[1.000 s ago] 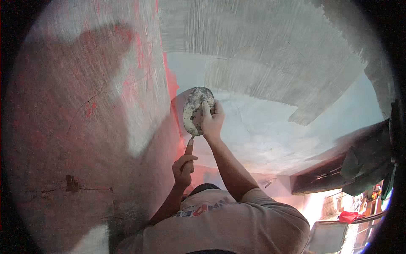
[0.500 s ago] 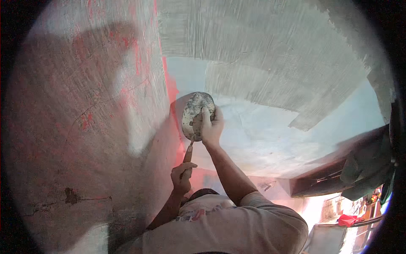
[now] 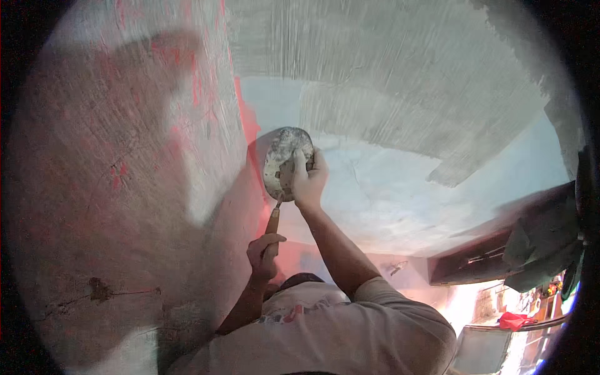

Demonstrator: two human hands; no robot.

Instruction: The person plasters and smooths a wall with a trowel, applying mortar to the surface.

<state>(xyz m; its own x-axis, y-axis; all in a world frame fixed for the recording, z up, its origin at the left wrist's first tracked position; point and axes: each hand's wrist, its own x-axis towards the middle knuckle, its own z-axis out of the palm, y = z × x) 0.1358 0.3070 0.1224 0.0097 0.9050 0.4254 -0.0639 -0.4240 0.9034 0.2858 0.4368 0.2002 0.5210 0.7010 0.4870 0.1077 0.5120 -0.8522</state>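
My left hand (image 3: 263, 255) is closed around the wooden handle of a hand tool (image 3: 273, 222). The tool's short metal neck meets the lower edge of a flat-looking oval piece (image 3: 279, 164), smeared grey, white and dark. Whether the neck is joined to the oval or only touches it, I cannot tell. My right hand (image 3: 309, 181) grips the oval's right side, thumb across the near face and fingers behind. Beyond the oval is a pale blue-white surface (image 3: 375, 187), close to a corner marked by a pink-red strip (image 3: 249, 122).
A rough grey-brown wall (image 3: 94, 206) with pink streaks and a crack rises on the left. Brushed grey coating (image 3: 387, 94) covers the upper surface. Dark cloth (image 3: 544, 244) hangs at the right, above a red cloth (image 3: 516, 320) on a rail.
Both hands, the tool and the oval piece appear slightly higher and further left in view. The surroundings have also shifted a little. Each hand keeps its grip.
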